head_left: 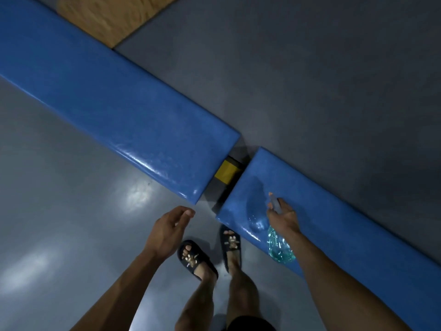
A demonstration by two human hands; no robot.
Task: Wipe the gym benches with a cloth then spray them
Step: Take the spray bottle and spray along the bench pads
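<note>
The right hand has its grip clamped round the neck of a spray bottle, a finger over the trigger and the orange-tipped nozzle aimed at the near blue bench; the left hand hangs with its grip apart, fingers relaxed and holding nothing, above the floor just short of the bench ends.

The grey floor fills most of the view, glossy on the person's side with pale reflections. A long blue padded bench runs from the upper left toward the centre. A second blue bench continues the line toward the lower right, the two ends close but apart. In the gap sits a yellow and black frame part. A wooden panel lies on the floor beyond the long bench. The bottle holds pale teal liquid, and a darker patch on the near bench ahead of the nozzle may be wet spray. Two feet in dark slides stand beside the near bench
</note>
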